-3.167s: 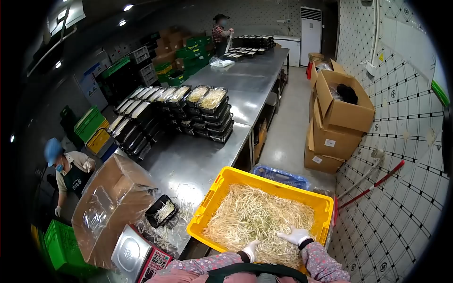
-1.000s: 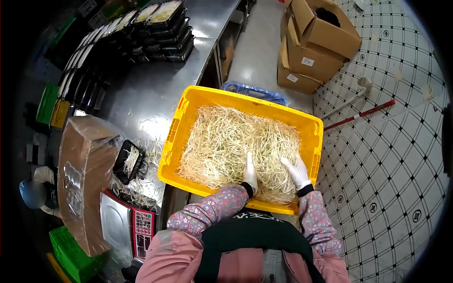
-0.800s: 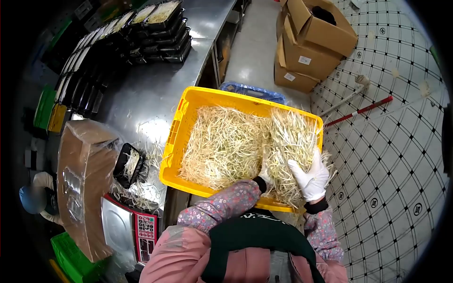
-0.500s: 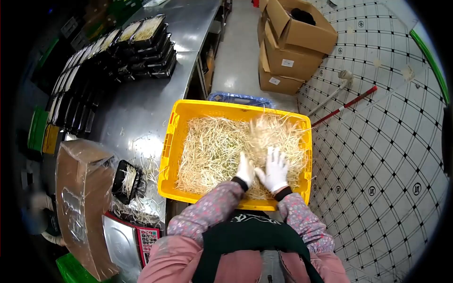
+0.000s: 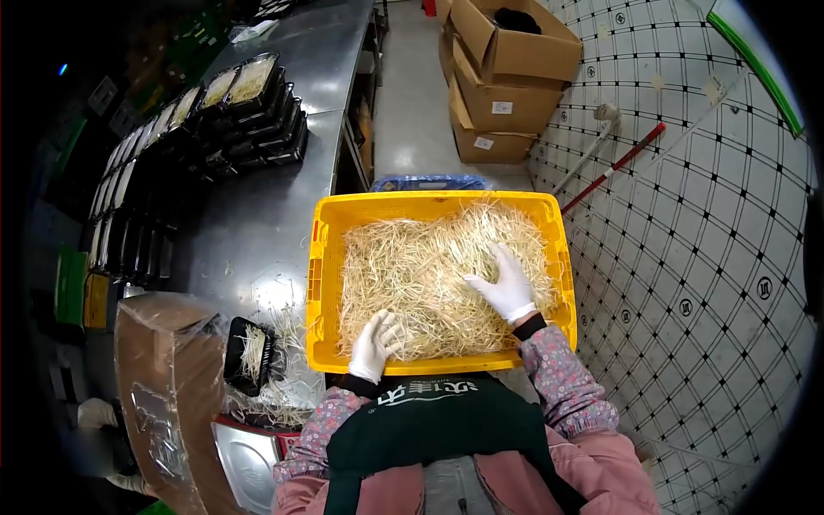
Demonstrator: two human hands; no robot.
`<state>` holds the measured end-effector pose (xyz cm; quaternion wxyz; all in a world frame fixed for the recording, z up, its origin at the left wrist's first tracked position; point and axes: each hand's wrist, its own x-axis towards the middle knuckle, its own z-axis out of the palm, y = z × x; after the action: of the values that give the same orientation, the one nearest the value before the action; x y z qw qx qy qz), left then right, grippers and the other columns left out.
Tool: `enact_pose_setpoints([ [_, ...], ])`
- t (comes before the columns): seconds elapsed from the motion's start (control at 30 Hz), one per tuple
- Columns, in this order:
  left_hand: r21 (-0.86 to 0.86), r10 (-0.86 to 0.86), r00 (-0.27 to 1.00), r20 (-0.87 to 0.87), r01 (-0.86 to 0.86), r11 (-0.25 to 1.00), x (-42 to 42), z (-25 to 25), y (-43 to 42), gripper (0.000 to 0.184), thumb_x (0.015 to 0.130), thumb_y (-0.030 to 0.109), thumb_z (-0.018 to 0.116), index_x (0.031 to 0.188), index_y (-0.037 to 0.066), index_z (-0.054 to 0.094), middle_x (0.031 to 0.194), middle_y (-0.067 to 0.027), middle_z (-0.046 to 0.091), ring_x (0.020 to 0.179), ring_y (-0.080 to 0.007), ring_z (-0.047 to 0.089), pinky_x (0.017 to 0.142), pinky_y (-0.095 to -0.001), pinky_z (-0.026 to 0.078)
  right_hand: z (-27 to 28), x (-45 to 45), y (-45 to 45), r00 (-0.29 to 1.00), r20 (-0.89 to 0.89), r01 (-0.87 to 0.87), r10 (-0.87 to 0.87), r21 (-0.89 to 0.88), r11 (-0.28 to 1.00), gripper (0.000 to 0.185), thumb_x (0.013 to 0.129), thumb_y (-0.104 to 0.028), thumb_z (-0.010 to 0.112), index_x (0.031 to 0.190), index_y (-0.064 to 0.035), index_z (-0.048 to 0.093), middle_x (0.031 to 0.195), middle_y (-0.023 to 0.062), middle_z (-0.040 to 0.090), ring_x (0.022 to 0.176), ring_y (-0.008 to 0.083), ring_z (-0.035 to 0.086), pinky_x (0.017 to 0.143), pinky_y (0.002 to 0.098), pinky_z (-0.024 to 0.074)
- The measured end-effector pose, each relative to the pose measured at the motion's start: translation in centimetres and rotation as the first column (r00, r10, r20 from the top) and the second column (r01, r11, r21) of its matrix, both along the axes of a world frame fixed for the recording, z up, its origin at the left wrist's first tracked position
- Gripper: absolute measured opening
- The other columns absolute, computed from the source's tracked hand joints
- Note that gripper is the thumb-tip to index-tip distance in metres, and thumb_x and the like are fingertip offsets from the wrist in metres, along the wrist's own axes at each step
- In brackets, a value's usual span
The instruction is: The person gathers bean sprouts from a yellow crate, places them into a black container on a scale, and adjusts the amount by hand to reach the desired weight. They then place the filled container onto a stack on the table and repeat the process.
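A yellow plastic crate [image 5: 316, 283] full of pale bean sprouts [image 5: 412, 283] stands in front of me. My left hand [image 5: 375, 346], in a white glove, is at the crate's near left edge, its fingers loosely curled and apart by the sprouts. On the right side, my gloved right hand [image 5: 505, 286] rests on or just over the sprout heap, thumb spread from the fingers. No sprouts are visibly gripped in either hand. Left of the crate, a black tray [image 5: 249, 356] holds some sprouts on the steel table [image 5: 249, 197].
Stacked black packs of sprouts [image 5: 257, 94] line the table's far left. A plastic-wrapped carton [image 5: 167, 386] and a scale [image 5: 249, 468] are nearby. Cardboard boxes [image 5: 506, 94] stand ahead; a red-and-white pole [image 5: 614, 167] leans at right. Another person's hand [image 5: 96, 414] shows at far left.
My hands have moved apart: the left went left and toward me to the crate's near edge, the right shifted slightly up. The sprouts look more evenly spread, and the view has shifted a little.
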<state>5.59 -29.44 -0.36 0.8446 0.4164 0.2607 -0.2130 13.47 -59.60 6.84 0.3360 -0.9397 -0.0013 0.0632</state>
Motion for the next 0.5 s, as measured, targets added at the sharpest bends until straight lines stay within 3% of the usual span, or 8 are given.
enact_pose_setpoints([
  [0.03,0.164,0.009,1.0,0.0,-0.009,0.986,0.5,0.2,0.6,0.049,0.099,0.039,0.051,0.137,0.008,0.048,0.136,-0.0113,0.053,0.124,-0.0278,0.051,0.098,-0.0472,0.044,0.2,0.2,1.2,0.995,0.096,0.015,0.006,-0.219,0.976,0.105,0.074,-0.061,0.071,0.152,-0.0081,0.025,0.152,0.0332,0.024,0.14,0.0465,0.028,0.109,0.055,0.0328],
  [0.07,0.481,-0.156,0.971,0.181,0.051,0.875,1.1,0.5,1.3,0.049,0.098,0.038,0.053,0.137,0.007,0.049,0.138,-0.0125,0.052,0.127,-0.0301,0.049,0.101,-0.047,0.043,0.4,0.3,4.0,0.999,-0.035,0.003,-0.021,-0.436,0.9,0.117,0.067,-0.064,0.075,0.154,-0.0109,0.018,0.155,0.0315,0.016,0.14,0.0506,0.025,0.104,0.0662,0.0318],
  [0.13,0.918,-0.57,0.764,0.302,-0.073,0.389,2.4,1.0,2.7,0.049,0.097,0.036,0.055,0.136,0.007,0.051,0.142,-0.015,0.049,0.132,-0.0348,0.044,0.105,-0.0466,0.039,-0.2,0.3,7.5,0.982,-0.178,-0.151,0.062,-0.55,0.821,0.122,0.066,-0.064,0.076,0.155,-0.0132,0.011,0.157,0.0308,0.012,0.139,0.0543,0.023,0.099,0.0733,0.0287],
  [0.2,0.972,-0.764,0.645,0.001,-0.179,-0.15,3.5,4.0,3.7,0.051,0.091,0.036,0.062,0.134,0.009,0.054,0.142,-0.0193,0.048,0.134,-0.0377,0.041,0.112,-0.0449,0.031,-0.9,0.8,8.2,0.983,-0.185,-0.122,0.008,-0.617,0.778,0.122,0.064,-0.051,0.082,0.155,-0.013,0.011,0.156,0.0283,0.017,0.136,0.0478,0.032,0.097,0.0633,0.0389],
  [0.27,0.964,-0.812,0.578,-0.079,-0.163,-0.21,4.2,3.1,5.6,0.052,0.091,0.036,0.063,0.135,0.009,0.053,0.142,-0.0213,0.048,0.134,-0.0377,0.041,0.113,-0.0401,0.031,-2.0,2.0,6.4,0.986,-0.154,-0.046,-0.059,-0.603,0.796,0.119,0.063,-0.042,0.085,0.154,-0.0122,0.014,0.154,0.0267,0.023,0.132,0.0434,0.04,0.094,0.0571,0.0449],
  [0.4,0.91,-0.674,0.733,0.095,0.21,0.356,3.1,0.1,7.2,0.056,0.093,0.038,0.062,0.137,0.006,0.051,0.144,-0.0195,0.048,0.134,-0.0337,0.043,0.113,-0.0371,0.031,-3.0,4.6,2.4,0.986,-0.111,0.076,-0.127,-0.379,0.922,0.091,0.066,-0.018,0.079,0.145,-0.0066,0.036,0.124,0.0182,0.061,0.106,0.0324,0.063,0.088,0.042,0.0526],
  [0.47,0.706,-0.573,0.817,0.071,0.364,0.607,2.3,-2.3,7.6,0.059,0.094,0.039,0.061,0.139,0.003,0.049,0.145,-0.0179,0.047,0.135,-0.0308,0.043,0.113,-0.0352,0.031,-1.6,5.7,0.1,0.957,-0.221,0.172,-0.187,-0.087,0.981,0.084,0.066,-0.016,0.076,0.142,-0.0043,0.043,0.111,0.0196,0.067,0.098,0.0325,0.067,0.09,0.0381,0.0524],
  [0.5,0.62,-0.539,0.842,-0.018,0.432,0.655,2.1,-4.1,8.1,0.06,0.095,0.036,0.061,0.145,0.01,0.043,0.149,-0.0108,0.043,0.137,-0.0263,0.04,0.109,-0.0427,0.034,-1.9,6.3,-1.5,0.956,-0.21,0.218,-0.206,0.036,0.975,0.085,0.065,-0.015,0.077,0.142,-0.001,0.044,0.111,0.0199,0.067,0.096,0.0302,0.067,0.09,0.0358,0.0524],
])
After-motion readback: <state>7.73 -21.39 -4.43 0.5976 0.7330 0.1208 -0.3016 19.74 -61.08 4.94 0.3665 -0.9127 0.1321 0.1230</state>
